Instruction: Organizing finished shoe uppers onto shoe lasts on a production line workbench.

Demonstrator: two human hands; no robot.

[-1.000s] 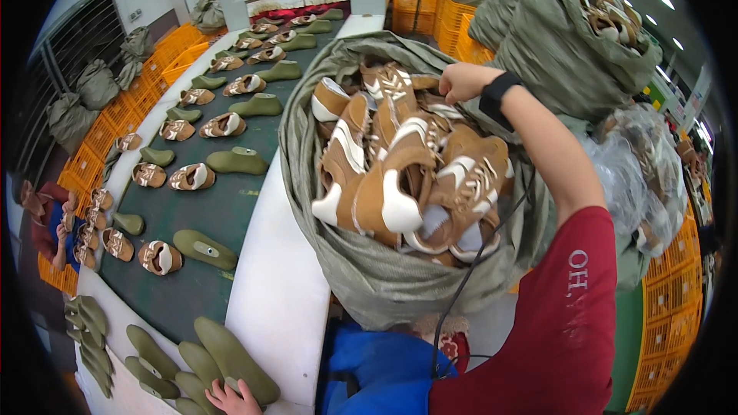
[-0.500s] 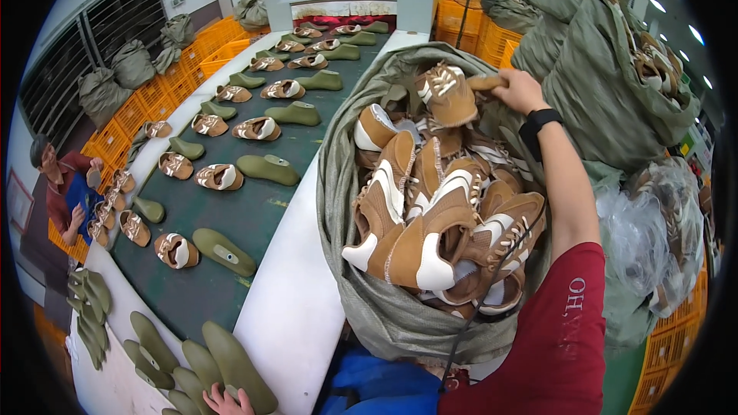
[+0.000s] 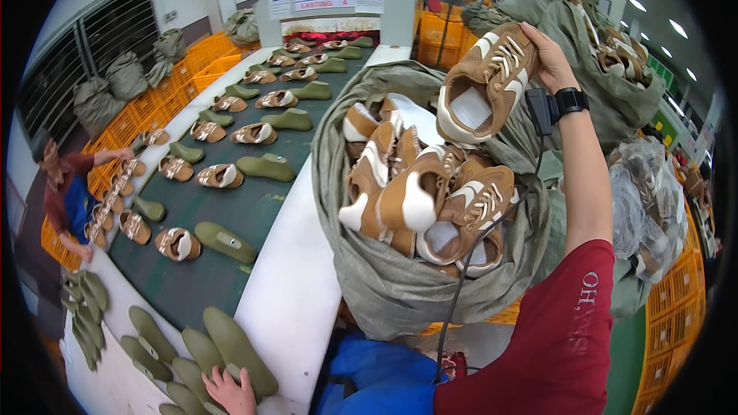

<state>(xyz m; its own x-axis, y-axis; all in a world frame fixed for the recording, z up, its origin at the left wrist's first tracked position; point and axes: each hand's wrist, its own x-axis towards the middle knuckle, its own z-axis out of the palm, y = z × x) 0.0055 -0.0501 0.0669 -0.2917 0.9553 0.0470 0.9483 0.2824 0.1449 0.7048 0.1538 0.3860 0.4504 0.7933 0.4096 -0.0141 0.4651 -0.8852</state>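
Hands point(image 3: 232, 392) point(image 3: 550, 58) apart, shoe point(image 3: 494, 77) in right

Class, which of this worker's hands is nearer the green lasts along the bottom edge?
Left. The left hand rests on the lasts; the right hand is farther away, holding a brown shoe above the sack.

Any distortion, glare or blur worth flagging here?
In the head view, the fisheye bows the orange crates at the right rim and leaves black corners; in the same view, ceiling lights at upper right burn out white and the clear plastic catches glare; there, the shoe in the right hand looks fairly sharp.
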